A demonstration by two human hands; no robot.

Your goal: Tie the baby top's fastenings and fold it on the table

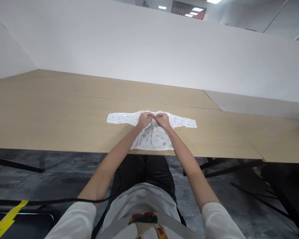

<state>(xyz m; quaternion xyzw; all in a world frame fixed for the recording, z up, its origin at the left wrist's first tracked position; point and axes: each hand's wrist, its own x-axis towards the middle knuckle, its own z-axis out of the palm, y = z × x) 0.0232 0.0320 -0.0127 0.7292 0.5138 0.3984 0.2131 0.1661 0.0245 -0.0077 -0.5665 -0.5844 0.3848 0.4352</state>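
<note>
A small white baby shirt [144,140] with a fine coloured print lies spread on the wooden table, both sleeves stretched out to the sides. My left hand [146,119] and my right hand [162,120] meet at its upper middle, just below the neckline. The fingers of each hand are pinched on the shirt's front opening, with the fingertips almost touching. Below them the front edges run down to the hem near the table's front edge. Whatever small fastening may sit between the fingertips is too small to make out.
The light wooden table [52,113] reaches far to both sides, with a white partition wall [139,49] behind it. A black cable [59,200] crosses by my left arm. Yellow tape [8,220] hangs at lower left, near a black chair [27,224].
</note>
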